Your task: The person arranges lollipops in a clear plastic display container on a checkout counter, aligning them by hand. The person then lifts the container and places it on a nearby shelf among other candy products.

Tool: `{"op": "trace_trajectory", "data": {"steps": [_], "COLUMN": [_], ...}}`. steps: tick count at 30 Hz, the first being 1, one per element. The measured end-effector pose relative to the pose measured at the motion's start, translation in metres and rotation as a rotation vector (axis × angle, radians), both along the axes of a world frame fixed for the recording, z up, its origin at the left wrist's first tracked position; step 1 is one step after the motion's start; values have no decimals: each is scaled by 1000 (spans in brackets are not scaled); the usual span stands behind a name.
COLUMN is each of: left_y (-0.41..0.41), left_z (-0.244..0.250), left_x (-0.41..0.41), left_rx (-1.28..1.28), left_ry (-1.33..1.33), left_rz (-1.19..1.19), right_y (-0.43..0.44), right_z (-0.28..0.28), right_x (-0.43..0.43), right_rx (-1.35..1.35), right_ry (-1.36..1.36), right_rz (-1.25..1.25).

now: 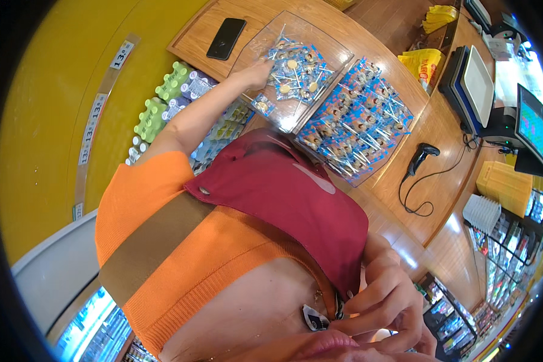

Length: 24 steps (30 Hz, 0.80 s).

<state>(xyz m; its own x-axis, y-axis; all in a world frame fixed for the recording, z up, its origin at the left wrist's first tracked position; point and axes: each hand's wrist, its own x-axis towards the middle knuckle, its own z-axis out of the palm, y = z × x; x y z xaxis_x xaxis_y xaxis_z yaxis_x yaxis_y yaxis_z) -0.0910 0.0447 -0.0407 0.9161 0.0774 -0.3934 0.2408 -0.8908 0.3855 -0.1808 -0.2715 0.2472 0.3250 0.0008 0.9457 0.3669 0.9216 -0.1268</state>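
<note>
My left hand (259, 74) reaches over the near-left side of a clear plastic tray (249, 59) on the wooden counter. Its fingertips are blurred beside blue-wrapped lollipops (292, 65); whether they grip one cannot be told. A second clear compartment adjoins on the right, filled with rows of similar lollipops (357, 122). My right hand (384, 298) is raised beside my chin, fingers bent near the strap of the dark red apron (280, 190). A small black-and-white item (315, 318) lies by its fingertips; a hold on it is unclear.
A black phone (226, 38) lies on the counter's left part. To the right are a corded barcode scanner (421, 158), a pale tray (478, 86), a screen (533, 122) and yellow baskets (504, 188). Packs of bottles (174, 81) stand below the counter's left edge.
</note>
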Motion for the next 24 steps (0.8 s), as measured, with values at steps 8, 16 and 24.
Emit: {"op": "trace_trajectory", "data": {"steps": [8,16,24], "left_y": [21,23,6], "left_z": [-45,-42,-31], "left_x": [28,34,17], "left_rx": [43,-7,-76], "left_ry": [-70,-151,60], "left_rz": [-193,-197,-229], "right_y": [55,98,60], "right_z": [-4,3,-31], "right_x": [-14,-36,-32], "right_rx": [-553,-167,-504], "right_ry": [-233,-243,135], "right_rz": [282,-204,-643]}}
